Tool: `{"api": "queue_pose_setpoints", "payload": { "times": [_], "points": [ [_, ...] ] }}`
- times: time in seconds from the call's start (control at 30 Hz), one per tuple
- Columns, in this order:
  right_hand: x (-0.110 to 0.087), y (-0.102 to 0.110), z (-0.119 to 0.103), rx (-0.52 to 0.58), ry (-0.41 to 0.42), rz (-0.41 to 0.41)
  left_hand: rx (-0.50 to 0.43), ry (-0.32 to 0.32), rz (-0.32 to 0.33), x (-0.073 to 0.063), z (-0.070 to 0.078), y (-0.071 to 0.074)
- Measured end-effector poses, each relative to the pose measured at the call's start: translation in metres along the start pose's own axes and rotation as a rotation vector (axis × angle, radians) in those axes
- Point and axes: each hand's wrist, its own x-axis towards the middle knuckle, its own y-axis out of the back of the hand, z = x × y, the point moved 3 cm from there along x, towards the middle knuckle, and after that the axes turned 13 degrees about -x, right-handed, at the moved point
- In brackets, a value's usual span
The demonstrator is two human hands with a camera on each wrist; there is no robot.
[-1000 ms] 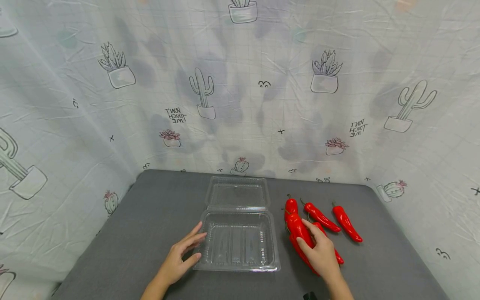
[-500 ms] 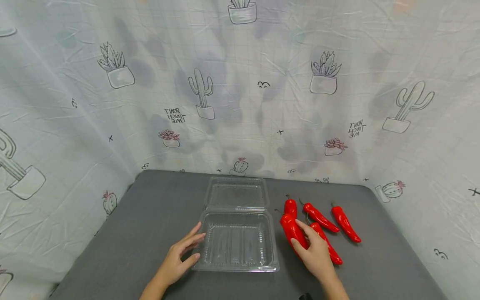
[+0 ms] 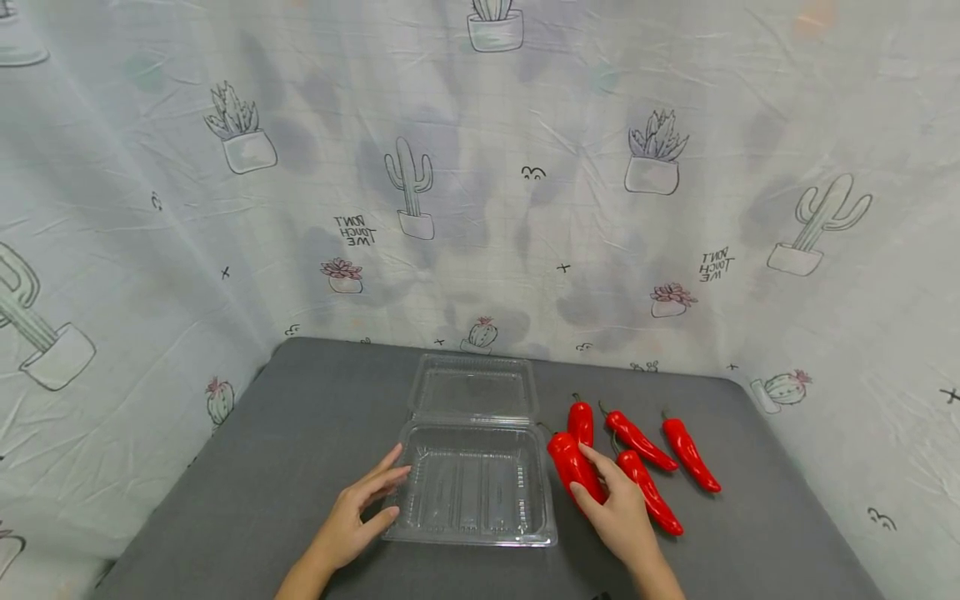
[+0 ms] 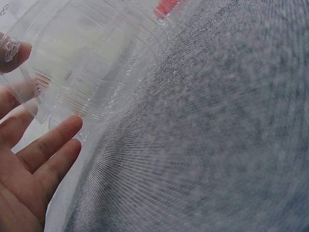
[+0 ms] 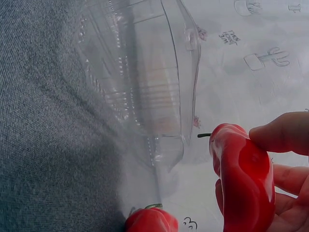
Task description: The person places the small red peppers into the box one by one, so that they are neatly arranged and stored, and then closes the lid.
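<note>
Packaging [image 3: 467,500] of see-through plastic lay open on a grey table [image 3: 255,467], its ribbed tray [image 3: 487,475] nearest the person and its lid [image 3: 474,392] spread out on the far side. Just to the right, the right hand [image 3: 618,512] held a glossy red pepper [image 3: 568,467], thumb on one side and fingers curled round the other, the thin green stem [image 5: 203,136] pointing toward the tray. From the head camera that pepper partly hid the lower end of a back pepper [image 3: 581,421] lying just behind it. Whether the held one's lower end touched the table could not be made out, since the hand covered it. Three more lay farther right: a slanting pepper [image 3: 640,440], a near pepper [image 3: 651,493] beside the right hand, and an outer pepper [image 3: 692,456] set apart, farthest from the tray. At the opposite side the left hand [image 3: 358,512] was wide, its fingers extended and their tips at the tray's left edge; how firmly it touched the plastic could not be told. Beyond the table hung a pale cloth [image 3: 480,208] printed with potted cacti.
</note>
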Motion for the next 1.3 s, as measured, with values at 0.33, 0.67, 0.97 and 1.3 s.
{"api": "queue_pose_setpoints", "payload": {
  "times": [0.33, 0.67, 0.97, 1.3],
  "points": [
    [0.002, -0.003, -0.007, 0.008, 0.026, 0.023, -0.01, 0.054, -0.011, 0.0, 0.001, 0.001],
    [0.004, -0.004, -0.016, 0.048, 0.05, -0.011, -0.008, 0.025, -0.019, -0.001, -0.002, 0.001],
    [0.006, -0.007, -0.025, 0.077, 0.069, -0.012, -0.008, 0.027, -0.019, -0.001, -0.002, 0.0],
    [0.005, -0.011, -0.034, 0.162, 0.078, -0.051, -0.014, 0.007, -0.024, 0.0, -0.004, 0.001]
  ]
}}
